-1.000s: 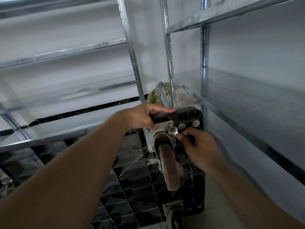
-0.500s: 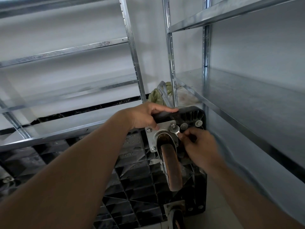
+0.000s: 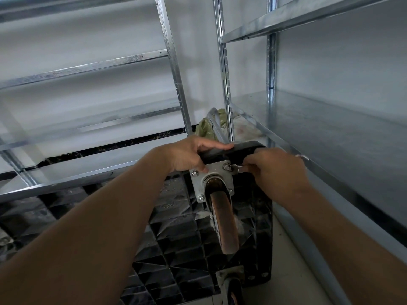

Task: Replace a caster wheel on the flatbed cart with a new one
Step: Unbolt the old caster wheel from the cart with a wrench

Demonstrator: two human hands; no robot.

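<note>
Upturned black ribbed plastic flatbed cart (image 3: 176, 249) gripped at top edge by left hand (image 3: 187, 157). Small silver wrench (image 3: 234, 167) pinched by right hand (image 3: 277, 175) on bolt of worn brown caster wheel (image 3: 224, 223), mounted at cart's top right corner.

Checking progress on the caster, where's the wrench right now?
In the head view, right of centre, the wrench sits on the mounting plate's upper-right bolt, held by the right hand.

Galvanized steel shelving (image 3: 330, 119) lines a white wall (image 3: 198, 62), with a green plastic bag (image 3: 206, 128) beside an upright.
</note>
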